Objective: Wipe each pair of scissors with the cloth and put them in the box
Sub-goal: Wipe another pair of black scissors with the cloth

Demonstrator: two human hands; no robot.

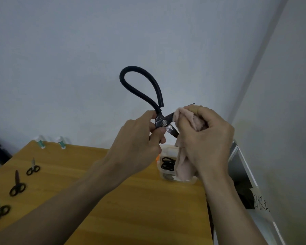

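Wooden table (131,200) below. Wiping step underway: left hand (140,138) grips large scissors (141,89); right hand (207,138) clamps cloth (184,167) on blades. Next: box (163,175), five o'clock.

Scissor blades (171,129) partly under cloth (184,161)

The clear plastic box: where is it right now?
In the head view the clear plastic box sits at the wooden table's far right edge, below the hands, partly hidden by the pink cloth.
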